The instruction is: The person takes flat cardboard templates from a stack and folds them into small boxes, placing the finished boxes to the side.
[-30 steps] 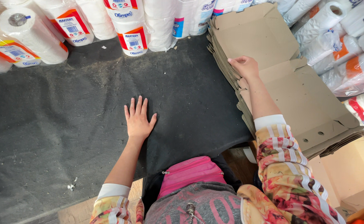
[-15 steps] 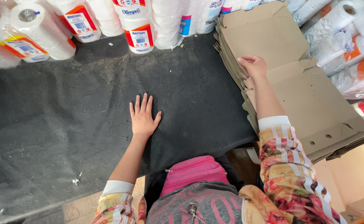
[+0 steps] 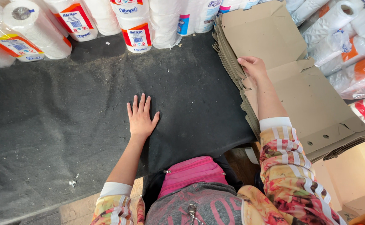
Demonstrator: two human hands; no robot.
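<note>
Pressing my left hand flat on black mat, fingers spread apart. My right hand gripping edge of top flat cardboard box, fingers curling on it.

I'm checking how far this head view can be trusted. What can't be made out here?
- Right hand: fingertips curl over the edge of the flat cardboard box stack, so the grip is hidden.
- Stack count: the lower sheets are covered by the top ones.
- Paper rolls: cut off by the top edge.
- Surface under the left hand: the palm, lying flat, covers the dark mat.
- Pink pouch: its contents are closed from view.
</note>
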